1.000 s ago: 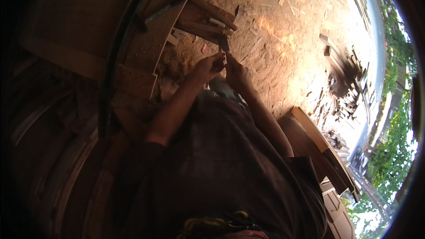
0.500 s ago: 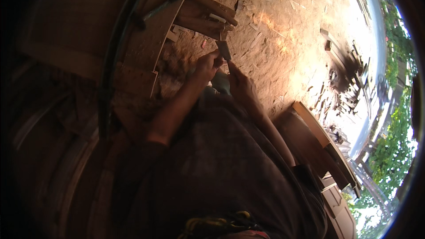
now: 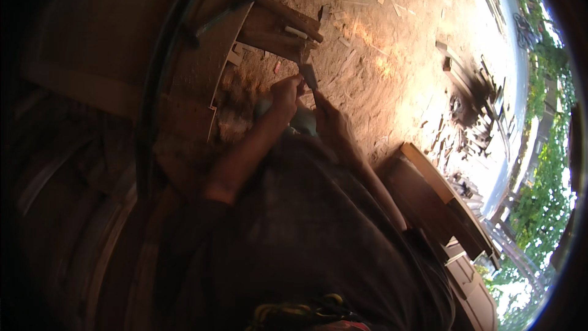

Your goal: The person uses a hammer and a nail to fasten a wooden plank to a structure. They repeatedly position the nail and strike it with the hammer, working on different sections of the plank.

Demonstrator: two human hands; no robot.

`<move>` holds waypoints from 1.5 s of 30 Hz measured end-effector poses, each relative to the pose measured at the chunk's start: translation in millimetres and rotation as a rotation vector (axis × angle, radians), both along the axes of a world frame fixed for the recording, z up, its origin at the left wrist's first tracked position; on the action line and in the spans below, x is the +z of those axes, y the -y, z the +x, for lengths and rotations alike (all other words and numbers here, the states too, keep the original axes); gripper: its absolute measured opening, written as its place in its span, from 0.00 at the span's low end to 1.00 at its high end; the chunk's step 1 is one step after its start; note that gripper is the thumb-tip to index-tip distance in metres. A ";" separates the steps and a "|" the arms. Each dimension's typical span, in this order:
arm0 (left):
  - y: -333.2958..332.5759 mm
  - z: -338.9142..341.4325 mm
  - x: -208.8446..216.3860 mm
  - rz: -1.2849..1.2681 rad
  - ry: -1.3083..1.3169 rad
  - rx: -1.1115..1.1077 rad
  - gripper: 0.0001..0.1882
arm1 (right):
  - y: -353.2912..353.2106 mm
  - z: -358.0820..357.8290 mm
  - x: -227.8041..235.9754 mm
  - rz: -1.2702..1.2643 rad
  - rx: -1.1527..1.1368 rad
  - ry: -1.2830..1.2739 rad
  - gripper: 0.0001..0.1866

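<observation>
My left hand [image 3: 285, 95] and my right hand [image 3: 329, 124] are close together over sawdust-covered ground. Between them stands a small flat metal tool [image 3: 308, 75], like a chisel blade, with both hands gripping near its lower end. Its tip points toward a stack of dark wooden planks [image 3: 278, 30] just beyond. A pale rounded object [image 3: 304, 120] lies under my hands; I cannot tell what it is. My dark-sleeved body fills the lower middle of the view.
A large curved wooden frame [image 3: 184, 79] with a dark rod [image 3: 236, 7] lies at the left. Wood chips litter the sandy ground [image 3: 392, 43]. A wooden box [image 3: 438, 199] sits at the right, scrap wood [image 3: 471, 98] further off, and green trees beyond.
Both hands and the tool have stayed at the same spot by the planks, with small shifts; the view has tilted slightly.
</observation>
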State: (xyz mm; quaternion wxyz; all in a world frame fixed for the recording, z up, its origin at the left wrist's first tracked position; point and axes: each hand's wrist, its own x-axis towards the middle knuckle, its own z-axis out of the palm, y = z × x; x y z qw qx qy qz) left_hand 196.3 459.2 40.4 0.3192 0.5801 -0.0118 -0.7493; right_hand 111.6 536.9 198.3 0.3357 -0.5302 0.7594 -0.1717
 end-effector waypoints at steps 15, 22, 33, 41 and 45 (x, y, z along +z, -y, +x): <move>1.9 11.5 -17.6 0.027 -0.412 -0.136 0.05 | 24.2 -27.6 -42.4 0.278 -0.092 0.135 0.24; -4.7 1.9 -22.9 -0.015 -0.156 -0.039 0.09 | -6.4 -28.6 -35.5 0.107 -0.018 0.054 0.23; -10.8 -2.2 -23.5 -0.100 -0.283 0.046 0.07 | 22.3 -22.9 -13.6 0.148 0.061 0.023 0.25; -21.9 4.2 -44.2 -0.478 -0.029 -0.196 0.07 | 6.4 -26.1 -44.4 0.043 0.001 0.069 0.24; -5.7 11.8 -58.6 -0.083 -0.576 0.012 0.07 | 17.6 -36.5 -58.0 0.098 0.045 -0.034 0.27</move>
